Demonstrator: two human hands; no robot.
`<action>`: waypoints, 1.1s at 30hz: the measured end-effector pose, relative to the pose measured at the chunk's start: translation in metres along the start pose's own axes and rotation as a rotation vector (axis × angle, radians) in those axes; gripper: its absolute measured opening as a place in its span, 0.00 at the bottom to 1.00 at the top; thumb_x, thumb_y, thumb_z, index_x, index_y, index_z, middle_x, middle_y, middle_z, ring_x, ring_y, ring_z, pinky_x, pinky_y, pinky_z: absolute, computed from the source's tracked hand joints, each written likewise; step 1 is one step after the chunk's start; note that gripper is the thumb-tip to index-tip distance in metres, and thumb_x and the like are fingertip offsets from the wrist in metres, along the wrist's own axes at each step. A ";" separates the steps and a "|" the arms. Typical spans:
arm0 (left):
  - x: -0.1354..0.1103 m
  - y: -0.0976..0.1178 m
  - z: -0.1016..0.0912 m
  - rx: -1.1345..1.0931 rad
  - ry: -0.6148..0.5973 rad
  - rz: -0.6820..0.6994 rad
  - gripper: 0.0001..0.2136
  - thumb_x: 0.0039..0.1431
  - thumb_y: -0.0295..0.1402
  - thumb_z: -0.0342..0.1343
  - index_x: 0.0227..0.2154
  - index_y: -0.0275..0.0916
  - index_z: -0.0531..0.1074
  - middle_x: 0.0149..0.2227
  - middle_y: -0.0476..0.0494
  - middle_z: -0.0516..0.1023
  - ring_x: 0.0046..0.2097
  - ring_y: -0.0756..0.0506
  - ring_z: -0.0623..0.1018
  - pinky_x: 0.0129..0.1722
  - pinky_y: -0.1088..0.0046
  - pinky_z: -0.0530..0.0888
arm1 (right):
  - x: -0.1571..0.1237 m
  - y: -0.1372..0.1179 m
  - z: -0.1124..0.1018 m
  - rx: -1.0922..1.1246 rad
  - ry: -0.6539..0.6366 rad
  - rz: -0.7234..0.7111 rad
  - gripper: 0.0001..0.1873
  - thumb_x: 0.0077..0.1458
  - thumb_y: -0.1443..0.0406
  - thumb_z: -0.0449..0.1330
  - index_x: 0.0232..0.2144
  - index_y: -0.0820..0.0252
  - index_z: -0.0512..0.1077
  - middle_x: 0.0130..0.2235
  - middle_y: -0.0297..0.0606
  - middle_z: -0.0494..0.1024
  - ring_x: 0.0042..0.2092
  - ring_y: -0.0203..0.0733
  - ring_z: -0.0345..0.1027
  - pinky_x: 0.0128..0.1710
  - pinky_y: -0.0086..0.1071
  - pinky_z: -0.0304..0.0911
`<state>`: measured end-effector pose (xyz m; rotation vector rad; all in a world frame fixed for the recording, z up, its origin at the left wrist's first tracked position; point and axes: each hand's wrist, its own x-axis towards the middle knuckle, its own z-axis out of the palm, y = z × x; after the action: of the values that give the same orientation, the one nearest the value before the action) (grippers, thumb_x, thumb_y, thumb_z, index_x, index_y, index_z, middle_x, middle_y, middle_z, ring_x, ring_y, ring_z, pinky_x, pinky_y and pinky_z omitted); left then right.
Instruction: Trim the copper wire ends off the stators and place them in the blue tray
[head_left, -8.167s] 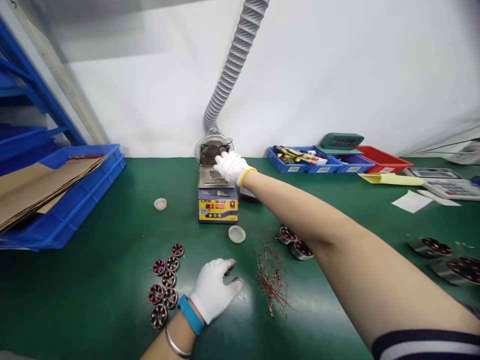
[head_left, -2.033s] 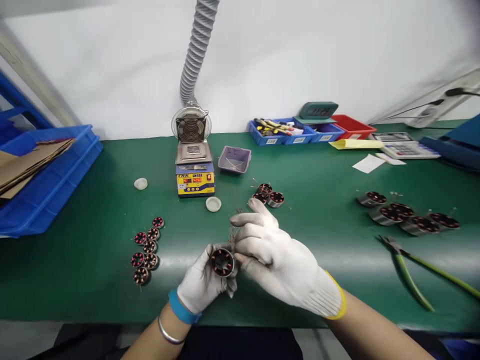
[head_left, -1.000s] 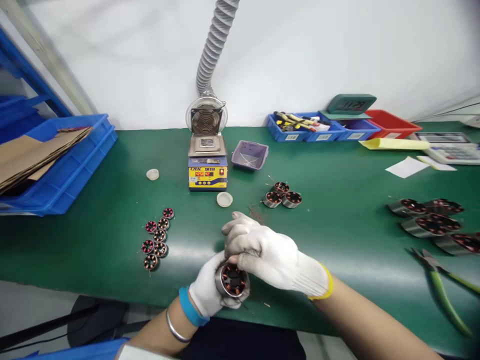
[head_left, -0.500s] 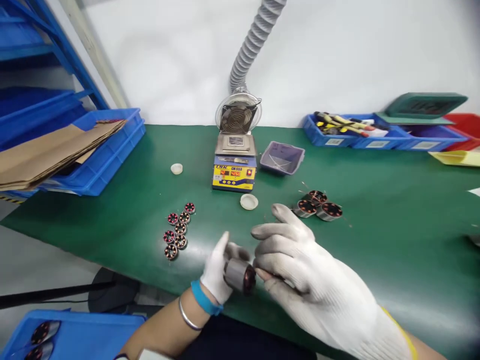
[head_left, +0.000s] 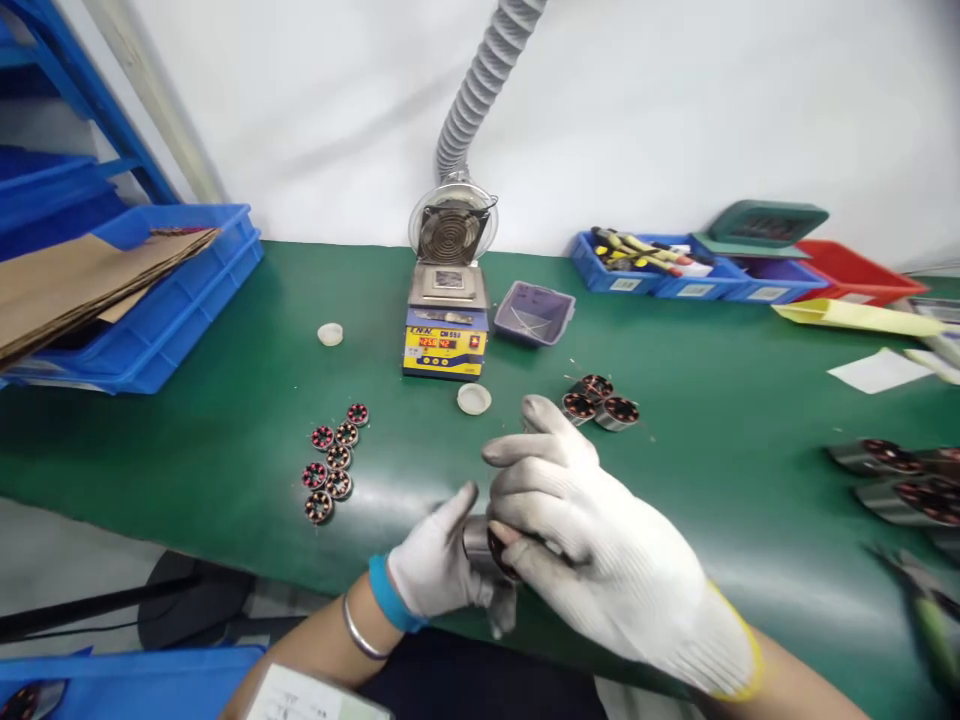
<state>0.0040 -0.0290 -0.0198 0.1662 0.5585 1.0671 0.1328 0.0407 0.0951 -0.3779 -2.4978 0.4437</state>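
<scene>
My left hand point(head_left: 439, 565), in a white glove with a blue band at the wrist, is wrapped round a motor stator point(head_left: 477, 545) just above the table's front edge. The stator is a grey metal cylinder lying on its side, its dark copper-wound end facing right. At that end is my gloved right hand point(head_left: 592, 530), thumb and a bare fingertip pinched together against the windings. Whatever those fingertips hold is hidden. Beyond the right hand, three similar stators point(head_left: 616, 412) stand on the green table point(head_left: 405, 460). Several small ring-shaped stators point(head_left: 338, 457) lie to the left.
A yellow-and-blue solder pot point(head_left: 445, 345) stands at the back under a grey exhaust hose point(head_left: 480, 90). Beside it are a purple bin point(head_left: 534, 312) and a white lid point(head_left: 474, 399). More stators point(head_left: 911, 495) and pliers point(head_left: 926, 600) lie at right. A blue crate point(head_left: 217, 290) holds cardboard.
The view has swung right, bringing the stators and pliers at the right edge into sight. My right fingers have moved onto the held stator's wound end, and my left hand has turned around it.
</scene>
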 end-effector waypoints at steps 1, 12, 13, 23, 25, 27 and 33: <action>-0.001 -0.003 0.004 0.032 -0.042 0.019 0.19 0.53 0.50 0.56 0.31 0.35 0.72 0.24 0.46 0.74 0.22 0.48 0.73 0.23 0.71 0.71 | -0.003 0.002 0.001 0.007 0.004 0.028 0.08 0.53 0.73 0.53 0.30 0.55 0.68 0.30 0.33 0.73 0.48 0.45 0.67 0.63 0.55 0.42; 0.000 -0.009 0.008 0.530 0.659 0.889 0.31 0.40 0.23 0.68 0.48 0.46 0.65 0.50 0.42 0.71 0.53 0.42 0.71 0.54 0.66 0.67 | -0.068 0.041 0.047 0.736 0.619 0.675 0.05 0.57 0.62 0.58 0.31 0.57 0.70 0.35 0.40 0.75 0.45 0.48 0.71 0.46 0.42 0.70; 0.001 -0.011 0.008 0.467 0.618 0.832 0.34 0.41 0.23 0.67 0.52 0.47 0.62 0.52 0.42 0.70 0.54 0.42 0.71 0.54 0.66 0.67 | -0.072 0.037 0.053 0.676 0.506 0.685 0.06 0.56 0.62 0.58 0.37 0.57 0.71 0.40 0.42 0.75 0.47 0.48 0.70 0.47 0.41 0.69; 0.000 -0.030 0.005 0.424 0.370 0.638 0.22 0.61 0.39 0.52 0.58 0.47 0.63 0.64 0.47 0.56 0.65 0.45 0.52 0.64 0.70 0.51 | -0.069 0.018 0.076 0.354 0.046 0.765 0.34 0.50 0.64 0.58 0.59 0.59 0.56 0.57 0.48 0.65 0.56 0.52 0.62 0.55 0.48 0.61; 0.004 -0.026 0.006 0.407 0.367 0.650 0.18 0.61 0.39 0.52 0.54 0.46 0.67 0.63 0.47 0.59 0.64 0.45 0.56 0.63 0.69 0.53 | -0.070 0.018 0.082 0.449 0.124 0.780 0.29 0.51 0.64 0.58 0.56 0.56 0.60 0.54 0.45 0.68 0.53 0.49 0.65 0.53 0.45 0.64; 0.009 -0.018 0.009 0.343 0.331 0.646 0.13 0.60 0.38 0.54 0.46 0.44 0.73 0.60 0.44 0.63 0.60 0.42 0.64 0.60 0.65 0.60 | -0.073 0.016 0.084 0.606 0.133 0.741 0.28 0.50 0.66 0.58 0.55 0.55 0.61 0.52 0.42 0.70 0.50 0.46 0.68 0.50 0.40 0.67; 0.022 0.017 0.007 0.142 0.389 0.698 0.11 0.55 0.41 0.59 0.38 0.42 0.71 0.52 0.44 0.70 0.47 0.45 0.74 0.49 0.65 0.70 | -0.064 0.054 0.062 0.748 0.163 0.811 0.27 0.48 0.65 0.60 0.52 0.59 0.63 0.36 0.38 0.74 0.34 0.40 0.71 0.31 0.31 0.70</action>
<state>0.0025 -0.0009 -0.0152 0.2925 0.9662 1.7581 0.1572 0.0524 -0.0049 -1.0375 -1.7445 1.5150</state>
